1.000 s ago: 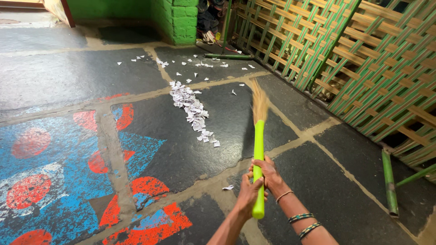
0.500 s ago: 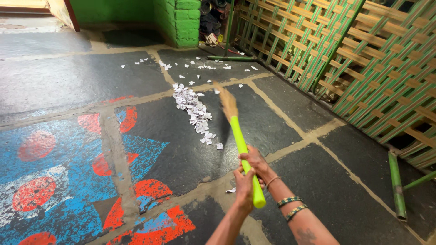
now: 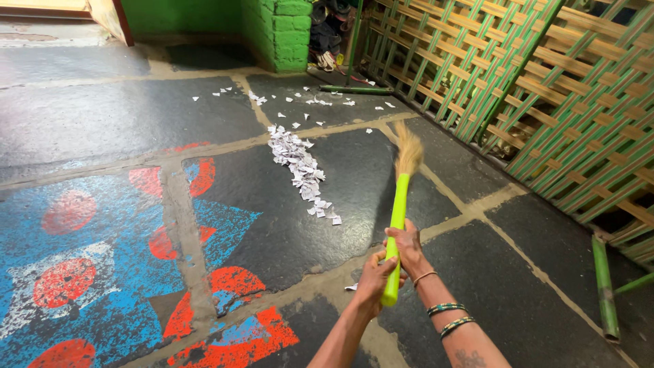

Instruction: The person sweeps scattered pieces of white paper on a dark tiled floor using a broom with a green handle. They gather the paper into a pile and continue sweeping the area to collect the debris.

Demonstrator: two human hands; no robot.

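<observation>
Down in the head view, both hands grip a broom (image 3: 398,211) with a bright green handle and a straw-coloured brush. The left hand (image 3: 375,279) sits nearest the handle's near end, its fingers (image 3: 388,267) wrapped round the green shaft from the left. The right hand (image 3: 407,247) holds just above it, fingers curled and pressed together over the handle from the right, so the two hands touch one another around the shaft. Bangles (image 3: 449,317) ring the right forearm. From the hands the handle runs away and slightly right, and the brush end (image 3: 409,151) lies far of the fingers, over the dark stone floor (image 3: 477,272); whether it touches the floor I cannot tell.

Left of the brush, a long heap of white paper scraps (image 3: 300,170) stretches across a dark slab, well apart from the hands. Looser scraps (image 3: 320,101) lie scattered farther off, near a green brick pillar (image 3: 286,34). One scrap (image 3: 351,287) rests just left of the left hand. Red and blue painted shapes (image 3: 102,272) cover the floor at the near left. A green and tan lattice fence (image 3: 545,102) runs along the right.
</observation>
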